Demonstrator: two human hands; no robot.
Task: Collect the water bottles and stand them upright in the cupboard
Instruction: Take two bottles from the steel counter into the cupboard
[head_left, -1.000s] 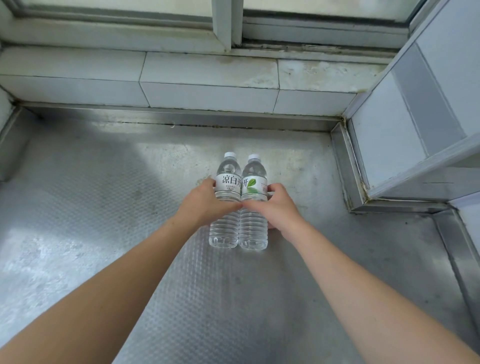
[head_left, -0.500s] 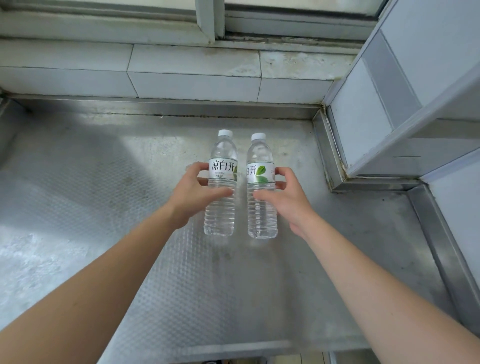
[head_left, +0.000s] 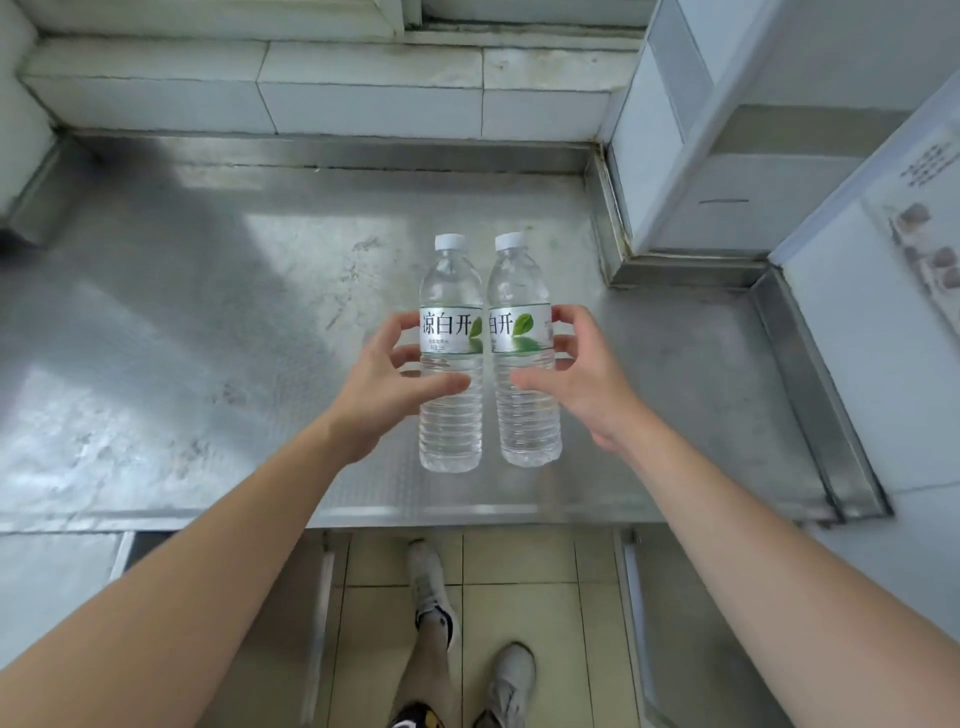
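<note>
I see left hand (head_left: 387, 387) gripping one clear ribbed plastic water bottle (head_left: 451, 358), right hand (head_left: 582, 382) gripping its twin (head_left: 522, 358), both upright above the steel counter (head_left: 208, 312). Likely full, heavy, slick; hold mid-body at labels.

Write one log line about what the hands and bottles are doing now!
left hand: grips left bottle | right hand: grips right bottle | both upright above steel counter

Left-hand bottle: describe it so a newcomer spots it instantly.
Above the steel counter, two clear plastic water bottles are held upright, side by side. The left hand grips the left bottle, whose label shows three full characters; its neighbour shows fewer.
</note>
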